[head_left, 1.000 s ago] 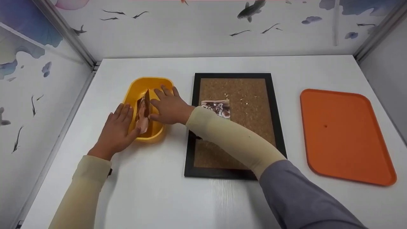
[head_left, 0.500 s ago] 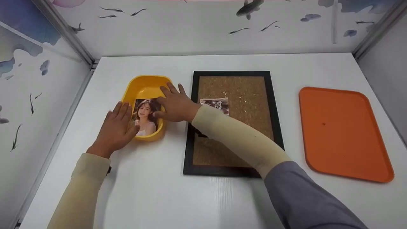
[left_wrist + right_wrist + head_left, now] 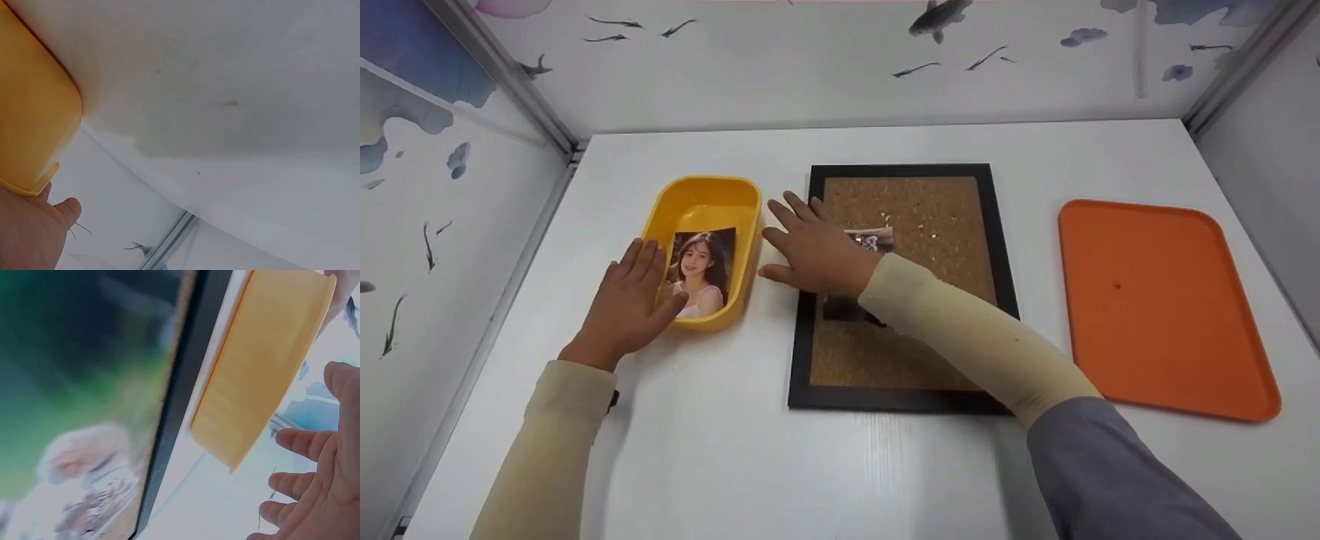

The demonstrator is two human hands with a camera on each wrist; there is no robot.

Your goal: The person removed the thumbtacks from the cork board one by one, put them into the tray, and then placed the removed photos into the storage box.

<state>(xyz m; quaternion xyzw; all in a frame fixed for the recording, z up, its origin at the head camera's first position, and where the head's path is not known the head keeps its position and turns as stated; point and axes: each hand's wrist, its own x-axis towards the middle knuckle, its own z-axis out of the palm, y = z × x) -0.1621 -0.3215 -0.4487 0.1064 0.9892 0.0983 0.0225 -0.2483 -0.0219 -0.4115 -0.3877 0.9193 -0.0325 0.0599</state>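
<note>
A yellow tub (image 3: 712,195) stands at the left of the table, with a portrait photo (image 3: 701,279) lying face up inside it. My left hand (image 3: 626,304) rests on the tub's left rim, fingers straight and thumb over the near corner. In the left wrist view the fingers touch the rim from outside. Right of the tub, my right hand (image 3: 821,251) hovers with spread fingers over the left edge of a black-framed cork board (image 3: 877,367). It holds nothing. Photos on the board (image 3: 871,238) are partly hidden by that hand and forearm.
An orange tray (image 3: 1170,315) lies at the right side of the table (image 3: 705,450). Several small shiny pins (image 3: 886,219) dot the upper cork. Printed wall panels (image 3: 810,67) stand behind and along both sides.
The portrait photo has dropped from standing on edge to lying face up in the tub. My right hand has moved right, out of the tub toward the board; my left hand has stayed.
</note>
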